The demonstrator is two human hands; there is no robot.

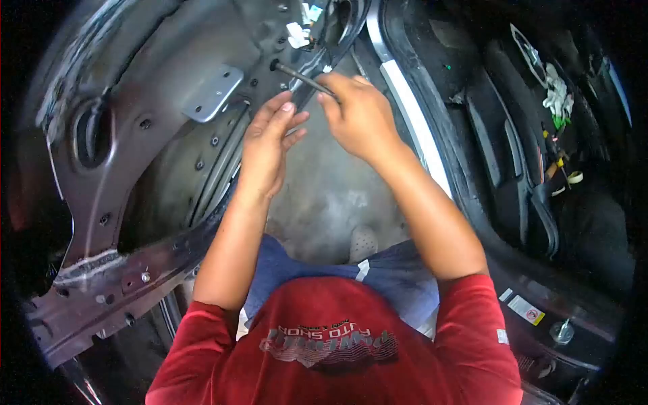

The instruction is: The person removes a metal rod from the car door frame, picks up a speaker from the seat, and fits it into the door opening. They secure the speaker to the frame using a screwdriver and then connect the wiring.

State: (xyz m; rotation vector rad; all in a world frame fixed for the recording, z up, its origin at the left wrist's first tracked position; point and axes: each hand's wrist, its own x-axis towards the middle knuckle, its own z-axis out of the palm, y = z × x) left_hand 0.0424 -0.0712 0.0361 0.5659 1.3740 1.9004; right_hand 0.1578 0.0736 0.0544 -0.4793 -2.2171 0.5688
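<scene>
Between the fingers and thumb of my right hand (pixel 361 115) is a slim dark metal rod (pixel 300 77), its wider dark end right at the painted body panel (pixel 260 57). My left hand (pixel 270 142) is raised just below the rod, thumb up and fingers apart, with nothing visible in it. Small holes and fasteners dot the panel around the rod's end. White connectors (pixel 297 35) hang on wiring above the rod.
A metal bracket plate (pixel 219 94) sticks out left of my hands. A silver strip (pixel 415 115) and dark seal run down the right. Further right, a dark door panel (pixel 499 115) carries gloves (pixel 558 98) and small items. Below is the concrete floor (pixel 317 196).
</scene>
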